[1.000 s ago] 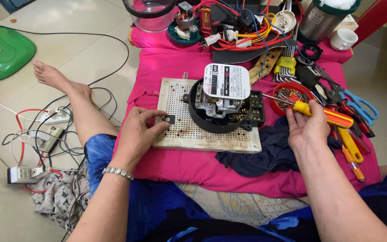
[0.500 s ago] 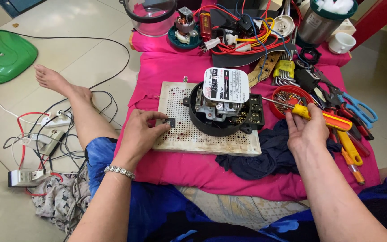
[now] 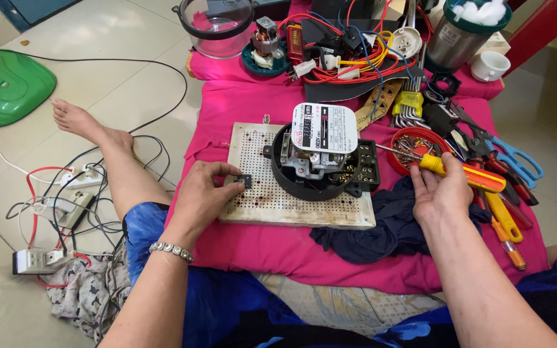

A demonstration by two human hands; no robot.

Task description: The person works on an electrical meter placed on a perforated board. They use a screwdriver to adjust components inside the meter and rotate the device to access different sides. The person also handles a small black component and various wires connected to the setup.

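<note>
Head view: the left hand (image 3: 204, 193) pinches a small black part (image 3: 245, 181) between thumb and fingertips, its grip clenched on it, at the left of the perforated board (image 3: 253, 151) on the pink-covered table (image 3: 240, 241). The right hand (image 3: 439, 190) grasps a screwdriver (image 3: 459, 171) w/ yellow and red handle. Screwdriver's long axis runs approx. left-right, slightly tilted; the tip points left toward the black round meter (image 3: 320, 164), passing over the red dish of screws (image 3: 420, 145). The meter sits on the board, its label plate facing up. Step in hand, as judged: a fastening stage, part and tool both ready. The next move likely calls for aligning the tip w/ a screw head.
</note>
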